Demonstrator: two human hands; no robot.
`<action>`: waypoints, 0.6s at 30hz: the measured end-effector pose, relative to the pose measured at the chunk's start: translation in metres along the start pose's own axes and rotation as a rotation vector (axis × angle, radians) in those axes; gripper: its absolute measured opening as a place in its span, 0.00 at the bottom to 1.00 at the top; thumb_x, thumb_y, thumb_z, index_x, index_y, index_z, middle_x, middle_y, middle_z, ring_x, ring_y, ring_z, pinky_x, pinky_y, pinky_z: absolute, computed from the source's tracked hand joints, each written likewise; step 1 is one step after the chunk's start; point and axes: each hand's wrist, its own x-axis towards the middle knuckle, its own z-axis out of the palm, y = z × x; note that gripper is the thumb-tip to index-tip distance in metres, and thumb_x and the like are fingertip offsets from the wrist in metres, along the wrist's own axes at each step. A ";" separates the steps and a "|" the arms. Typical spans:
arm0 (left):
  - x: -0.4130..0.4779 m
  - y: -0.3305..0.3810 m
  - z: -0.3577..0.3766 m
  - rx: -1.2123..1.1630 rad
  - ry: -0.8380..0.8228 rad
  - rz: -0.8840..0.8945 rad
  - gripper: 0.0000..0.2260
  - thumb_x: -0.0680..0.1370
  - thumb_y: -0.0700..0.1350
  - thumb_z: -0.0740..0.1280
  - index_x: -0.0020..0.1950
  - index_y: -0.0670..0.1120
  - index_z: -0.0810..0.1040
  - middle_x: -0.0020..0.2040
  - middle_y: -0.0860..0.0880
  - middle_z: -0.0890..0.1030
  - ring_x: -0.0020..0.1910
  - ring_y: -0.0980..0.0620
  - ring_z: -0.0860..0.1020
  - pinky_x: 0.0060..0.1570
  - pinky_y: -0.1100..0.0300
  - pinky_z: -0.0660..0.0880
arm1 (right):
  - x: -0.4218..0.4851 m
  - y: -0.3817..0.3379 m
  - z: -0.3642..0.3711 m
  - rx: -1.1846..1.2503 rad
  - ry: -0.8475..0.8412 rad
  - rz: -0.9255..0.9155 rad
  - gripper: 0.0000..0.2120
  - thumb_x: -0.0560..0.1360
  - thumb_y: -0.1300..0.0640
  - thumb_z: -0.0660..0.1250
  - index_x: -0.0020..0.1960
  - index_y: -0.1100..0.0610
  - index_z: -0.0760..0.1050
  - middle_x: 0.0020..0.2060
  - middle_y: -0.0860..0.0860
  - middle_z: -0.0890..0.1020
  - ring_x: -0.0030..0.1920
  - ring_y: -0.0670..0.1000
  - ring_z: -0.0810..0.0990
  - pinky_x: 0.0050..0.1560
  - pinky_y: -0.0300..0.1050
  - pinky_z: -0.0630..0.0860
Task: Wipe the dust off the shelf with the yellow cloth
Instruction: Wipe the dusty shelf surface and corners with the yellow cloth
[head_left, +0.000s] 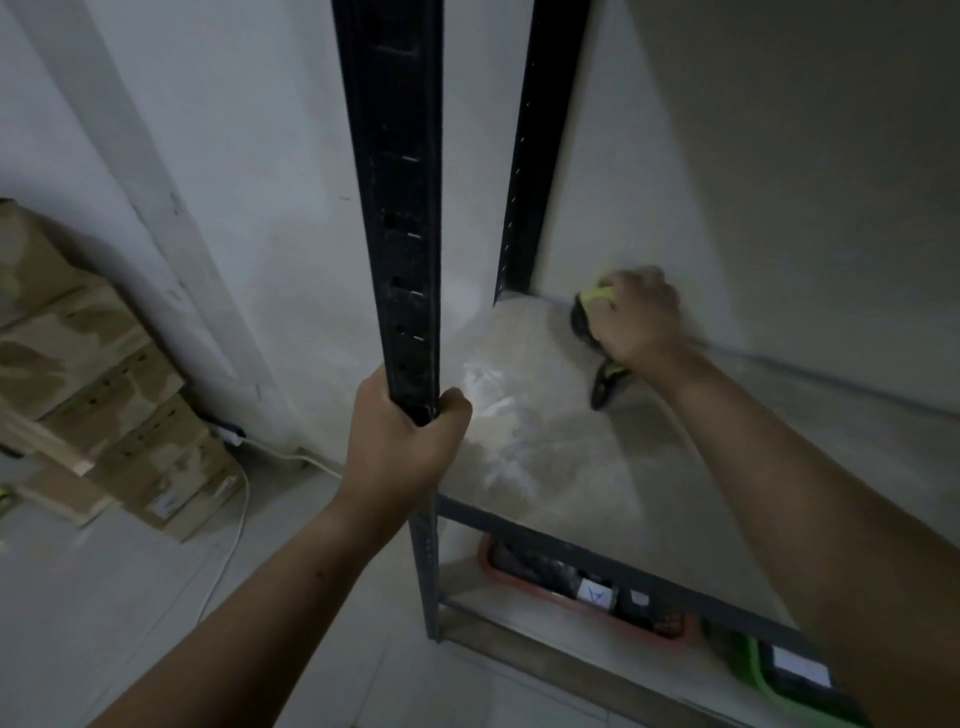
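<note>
Fingers (626, 285) gripping yellow cloth (593, 297), bunched, part-hidden

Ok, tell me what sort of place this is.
Probably a storage room: a black slotted metal shelf rack stands against a bare white wall, cardboard boxes are stacked on the floor beside it, and an orange-rimmed bin sits on its lower level.

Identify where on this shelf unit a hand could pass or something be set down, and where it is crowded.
Free: the mid shelf board, between the front upright, front rail and right forearm. Crowded: the back corner, where the right hand holds the yellow cloth, and the lower shelf with its orange-rimmed tray.
</note>
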 end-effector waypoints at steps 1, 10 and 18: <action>0.000 0.000 0.000 -0.001 0.002 0.002 0.11 0.72 0.40 0.64 0.37 0.45 0.61 0.30 0.55 0.64 0.30 0.57 0.65 0.30 0.68 0.62 | 0.003 0.012 0.000 -0.073 -0.061 0.058 0.18 0.77 0.54 0.59 0.66 0.55 0.73 0.65 0.62 0.70 0.64 0.64 0.70 0.68 0.51 0.64; 0.000 0.001 -0.001 -0.007 0.015 -0.008 0.11 0.71 0.39 0.65 0.36 0.42 0.62 0.31 0.53 0.64 0.31 0.55 0.66 0.30 0.66 0.63 | -0.042 -0.075 0.053 -0.044 -0.158 -0.077 0.21 0.74 0.56 0.63 0.66 0.52 0.69 0.67 0.60 0.66 0.64 0.64 0.66 0.67 0.53 0.63; 0.000 0.004 -0.004 -0.031 -0.033 -0.042 0.11 0.71 0.40 0.66 0.37 0.42 0.62 0.31 0.54 0.65 0.30 0.57 0.66 0.31 0.63 0.65 | -0.051 -0.059 0.010 0.360 -0.096 -0.209 0.17 0.71 0.57 0.66 0.59 0.55 0.79 0.59 0.58 0.73 0.60 0.55 0.74 0.62 0.34 0.63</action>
